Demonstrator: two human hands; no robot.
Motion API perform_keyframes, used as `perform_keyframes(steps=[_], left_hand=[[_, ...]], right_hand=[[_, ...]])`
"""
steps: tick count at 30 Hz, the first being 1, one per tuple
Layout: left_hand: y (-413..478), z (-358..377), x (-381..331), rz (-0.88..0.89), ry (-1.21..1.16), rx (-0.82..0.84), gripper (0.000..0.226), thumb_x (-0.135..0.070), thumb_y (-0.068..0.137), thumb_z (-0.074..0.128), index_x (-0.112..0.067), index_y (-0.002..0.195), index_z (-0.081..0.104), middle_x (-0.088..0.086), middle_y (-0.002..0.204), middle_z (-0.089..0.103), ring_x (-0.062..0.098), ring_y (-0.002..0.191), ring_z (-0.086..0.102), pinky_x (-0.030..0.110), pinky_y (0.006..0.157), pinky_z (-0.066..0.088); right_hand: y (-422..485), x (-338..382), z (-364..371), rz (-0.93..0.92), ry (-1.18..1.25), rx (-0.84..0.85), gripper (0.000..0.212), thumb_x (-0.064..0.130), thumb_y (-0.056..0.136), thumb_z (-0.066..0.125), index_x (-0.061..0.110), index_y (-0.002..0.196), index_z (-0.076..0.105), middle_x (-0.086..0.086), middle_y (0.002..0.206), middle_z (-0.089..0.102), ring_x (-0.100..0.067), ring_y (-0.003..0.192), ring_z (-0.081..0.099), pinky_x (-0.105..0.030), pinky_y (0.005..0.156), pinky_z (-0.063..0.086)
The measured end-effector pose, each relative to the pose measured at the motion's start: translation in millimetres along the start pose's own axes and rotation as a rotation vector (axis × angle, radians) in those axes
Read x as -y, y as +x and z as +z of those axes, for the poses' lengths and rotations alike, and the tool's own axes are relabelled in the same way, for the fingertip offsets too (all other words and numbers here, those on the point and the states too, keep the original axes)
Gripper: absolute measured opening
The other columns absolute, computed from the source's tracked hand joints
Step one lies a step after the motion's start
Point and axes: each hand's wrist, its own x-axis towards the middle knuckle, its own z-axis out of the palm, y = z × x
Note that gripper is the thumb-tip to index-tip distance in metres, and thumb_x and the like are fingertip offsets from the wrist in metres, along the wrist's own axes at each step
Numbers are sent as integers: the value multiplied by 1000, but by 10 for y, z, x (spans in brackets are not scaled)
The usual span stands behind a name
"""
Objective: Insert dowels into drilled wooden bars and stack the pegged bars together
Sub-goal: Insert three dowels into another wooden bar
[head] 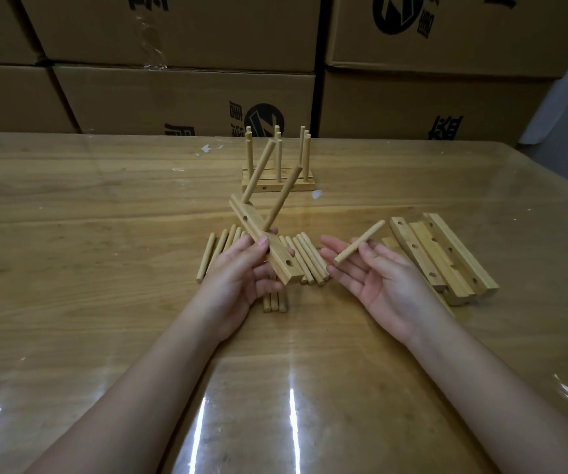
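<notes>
- Left hand (241, 268) grips a drilled bar (277, 256) near its middle, thumb on the upper face and fingers curled beneath, and holds it tilted above the table.
- Right hand (375, 278) lies palm up beside it, not touching it. Its fingers are nearly straight, and the thumb pinches a single dowel (359, 241) against them.
- Cardboard boxes (173, 97) with black printing are stacked in a wall behind the table.
- Wooden table (104, 200) is covered by a glossy clear sheet that reflects streaks of light near the forearms.
- Spare drilled bars (443, 258) lie in a loose pile on the table, just right of the right hand.
- Finished pegged bars (277, 183) stand together at the far middle of the table with their dowels upright.
- Loose dowels (306, 258) lie side by side on the table under and behind the left hand.
- Two inserted dowels (258, 171) rise slanting from the far half of the held bar, and the hole at the near end of its face is open.
</notes>
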Motion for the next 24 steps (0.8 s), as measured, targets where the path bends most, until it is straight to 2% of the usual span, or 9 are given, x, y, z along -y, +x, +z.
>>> perform_keyframes(steps=[4,8,13,17,21,24], left_hand=[[4,15,-2,3,19,-6,36,-26,86,52,-12,119,54,6,89,72,13,74,69,21,56,55],[-4,17,3,2,34,-6,37,-27,86,53,-12,120,54,6,90,72,14,76,69,22,59,56],[-8,7,2,2,50,-7,38,-28,86,54,-13,120,55,6,90,72,15,78,68,24,63,55],[-10,-7,7,3,48,-24,39,-33,83,62,-14,117,59,7,94,72,16,82,68,26,69,55],[4,-24,12,-6,7,-56,31,-31,85,58,-13,109,64,7,90,73,12,75,69,23,62,55],[11,-23,12,-2,-13,-65,30,-31,83,58,-15,107,65,6,87,73,11,72,70,21,57,57]], right_hand=[[-13,11,-3,34,20,11,27,11,91,46,1,116,48,-19,114,65,-28,107,63,-33,81,55],[-22,8,19,22,-41,9,35,14,85,56,5,118,48,-15,113,66,-27,105,64,-32,79,55],[-48,20,22,32,-161,-9,31,16,75,66,15,106,61,-6,96,71,-18,91,68,-27,72,54],[-85,10,61,20,-377,-6,27,22,69,70,21,96,71,-3,88,71,-13,85,66,-25,74,52],[-119,-18,119,-3,-649,5,17,20,80,65,29,91,73,4,87,71,-7,82,65,-20,73,52],[-128,-21,148,-34,-712,32,19,14,86,61,27,93,72,7,80,69,-4,76,62,-16,71,51]])
